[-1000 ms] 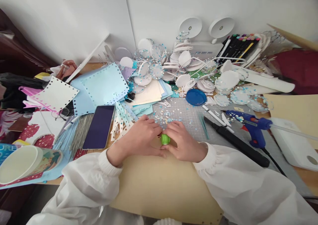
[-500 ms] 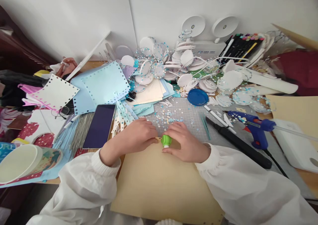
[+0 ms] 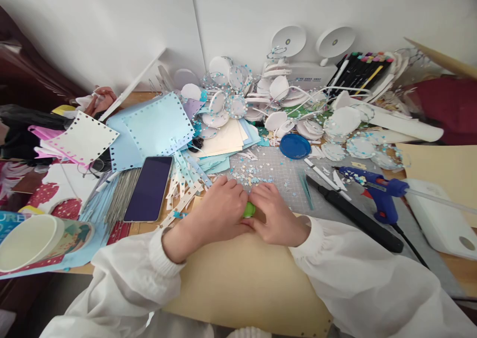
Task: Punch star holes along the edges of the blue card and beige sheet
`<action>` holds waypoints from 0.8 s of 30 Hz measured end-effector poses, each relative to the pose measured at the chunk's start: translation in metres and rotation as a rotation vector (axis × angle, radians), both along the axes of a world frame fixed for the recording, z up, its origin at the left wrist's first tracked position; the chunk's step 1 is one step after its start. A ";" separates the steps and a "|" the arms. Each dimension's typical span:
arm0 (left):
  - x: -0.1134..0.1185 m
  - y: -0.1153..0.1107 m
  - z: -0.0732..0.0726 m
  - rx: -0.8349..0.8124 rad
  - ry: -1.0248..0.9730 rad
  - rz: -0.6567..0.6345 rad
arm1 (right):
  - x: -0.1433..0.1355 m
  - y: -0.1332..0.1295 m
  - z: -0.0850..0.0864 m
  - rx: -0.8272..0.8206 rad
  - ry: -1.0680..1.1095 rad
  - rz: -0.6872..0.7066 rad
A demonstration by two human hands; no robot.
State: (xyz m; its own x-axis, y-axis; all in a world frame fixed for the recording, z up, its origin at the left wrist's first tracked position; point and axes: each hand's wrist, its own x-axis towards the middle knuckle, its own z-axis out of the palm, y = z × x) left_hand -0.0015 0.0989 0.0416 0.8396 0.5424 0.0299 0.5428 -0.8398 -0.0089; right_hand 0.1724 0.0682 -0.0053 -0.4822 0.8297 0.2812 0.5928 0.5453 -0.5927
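Observation:
A small green craft punch sits at the far edge of a large tan paper sheet, mostly covered by both hands. My right hand is closed around the punch from the right, its thumb below and fingers curled over the top. My left hand is closed on the far edge of the sheet, right against the punch; its fingertips are partly hidden. Small holes show at the sheet's near right corner. Loose star-shaped bits of paper lie just beyond the hands on a grey cutting mat.
To the left are a phone, punched paper strips, bundled wires and a paper cup. Rightward lie tweezers, a black-handled tool and a blue glue gun. White discs and blue punched sheets crowd the back.
My left hand has moved right, up against the punch and my right hand. The punch is now more covered. The sheet's far edge has shifted slightly, and more strips show at left.

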 end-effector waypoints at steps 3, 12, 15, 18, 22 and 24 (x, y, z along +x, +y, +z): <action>0.004 0.000 -0.006 -0.011 -0.012 0.022 | 0.000 0.001 -0.002 -0.013 0.008 -0.001; 0.004 0.006 -0.006 -0.139 -0.078 0.066 | 0.000 0.001 -0.008 0.024 0.038 -0.018; 0.005 0.007 -0.005 -0.128 -0.038 0.049 | -0.001 0.002 -0.008 -0.008 0.033 -0.014; 0.006 0.005 -0.002 -0.143 -0.002 0.079 | 0.001 0.004 -0.007 -0.044 0.012 -0.010; 0.005 0.001 0.000 -0.163 0.017 0.159 | 0.005 0.006 -0.003 -0.055 0.064 -0.042; 0.003 0.000 0.000 -0.174 0.013 0.187 | 0.007 0.008 0.000 -0.079 0.160 -0.099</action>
State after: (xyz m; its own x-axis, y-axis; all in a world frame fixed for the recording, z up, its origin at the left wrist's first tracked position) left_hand 0.0013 0.0985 0.0412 0.7237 0.6845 -0.0878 0.6899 -0.7141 0.1187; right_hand 0.1794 0.0760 -0.0053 -0.3511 0.8935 0.2800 0.5361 0.4370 -0.7222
